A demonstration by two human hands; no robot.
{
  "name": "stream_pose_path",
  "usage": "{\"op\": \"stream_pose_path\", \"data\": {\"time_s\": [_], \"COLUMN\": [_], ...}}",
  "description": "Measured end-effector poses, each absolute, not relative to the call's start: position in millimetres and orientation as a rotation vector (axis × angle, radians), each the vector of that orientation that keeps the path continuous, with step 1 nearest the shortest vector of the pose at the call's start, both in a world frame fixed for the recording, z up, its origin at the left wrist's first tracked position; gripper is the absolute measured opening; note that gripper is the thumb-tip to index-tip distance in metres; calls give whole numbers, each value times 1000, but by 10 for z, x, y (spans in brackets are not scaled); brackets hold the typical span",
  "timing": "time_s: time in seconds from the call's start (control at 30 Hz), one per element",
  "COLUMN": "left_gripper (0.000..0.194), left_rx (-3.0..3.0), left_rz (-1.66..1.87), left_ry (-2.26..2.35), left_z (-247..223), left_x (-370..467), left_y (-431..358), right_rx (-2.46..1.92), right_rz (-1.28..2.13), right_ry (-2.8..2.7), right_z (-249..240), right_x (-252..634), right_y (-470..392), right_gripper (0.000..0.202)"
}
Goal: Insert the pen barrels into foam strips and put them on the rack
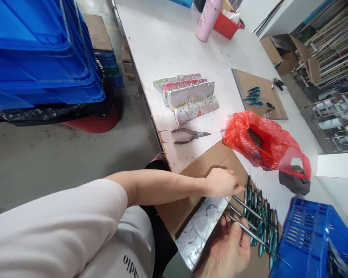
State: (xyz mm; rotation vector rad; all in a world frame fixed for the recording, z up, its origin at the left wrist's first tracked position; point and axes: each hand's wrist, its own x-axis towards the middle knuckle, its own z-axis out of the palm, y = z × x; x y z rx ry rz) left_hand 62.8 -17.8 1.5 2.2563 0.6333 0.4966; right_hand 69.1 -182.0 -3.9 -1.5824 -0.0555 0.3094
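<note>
My left hand [222, 183] is closed above the end of a foil-covered strip [198, 233]; what its fingertips pinch is hidden. From below, my right hand [230, 247], palm up, has its thumb and fingers closed on a slender dark metallic lure [251, 233] with a thin wire at its tip. Similar slender pieces [249, 208] extend from the strip's edge beside it. Just beyond lie rows of teal-green fishing lures [259, 216] with fine wires, on a cardboard sheet [185, 208].
Several foil-covered strips [194, 96] and pliers [188, 136] lie on the white table [174, 42]. Further right are an open red plastic bag [266, 143], a board with lures [259, 94] and a blue basket [304, 231]. A pink bottle [208, 21] stands behind. Blue crates [43, 54] are stacked left.
</note>
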Motion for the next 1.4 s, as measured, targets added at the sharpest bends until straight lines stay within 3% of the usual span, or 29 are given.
{"op": "stream_pose_path", "data": {"time_s": [0.67,1.2,1.4], "left_gripper": [47,39,39], "left_rx": [2283,2280,2278], "left_rz": [498,498,499], "left_ry": [647,653,661], "left_z": [-30,-65,-35], "left_x": [649,655,634], "left_y": [-162,-146,-148], "right_rx": [-1535,-1370,-1336], "right_rz": [297,459,483], "right_ry": [-93,126,111], "right_z": [-92,-73,-58], "right_x": [661,659,643], "right_y": [-1831,-1709,-1685], "right_gripper": [29,50,47]}}
